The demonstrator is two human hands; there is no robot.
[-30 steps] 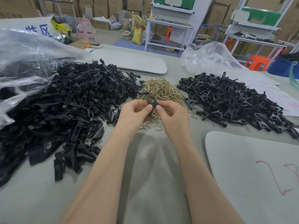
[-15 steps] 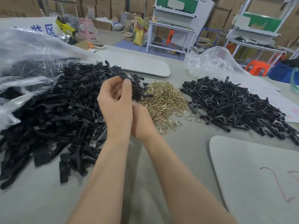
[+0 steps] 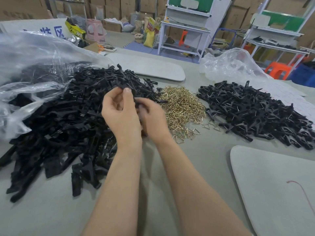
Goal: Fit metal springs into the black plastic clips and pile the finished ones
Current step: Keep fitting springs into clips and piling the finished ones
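We are pinching a clip (image 3: 136, 101) in our left hand (image 3: 121, 114); our right hand (image 3: 154, 116) is emerging beside it, grip too blurred to tell.

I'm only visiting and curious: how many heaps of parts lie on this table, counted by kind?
Black plastic clip heaps: 2, left heap and right heap
Gold-coloured metal wire spring heap: 1
Total: 3

Brown cardboard boxes (image 3: 238, 12) stacked along back wall. White metal workbench with green top panel (image 3: 185, 27) centre back, second white bench with green panel (image 3: 276, 32) right. Orange plastic stool (image 3: 277, 68) beside blue plastic crate (image 3: 305, 74). Pink plastic stool (image 3: 94, 29) and yellow sack (image 3: 149, 38) on grey floor (image 3: 117, 37).
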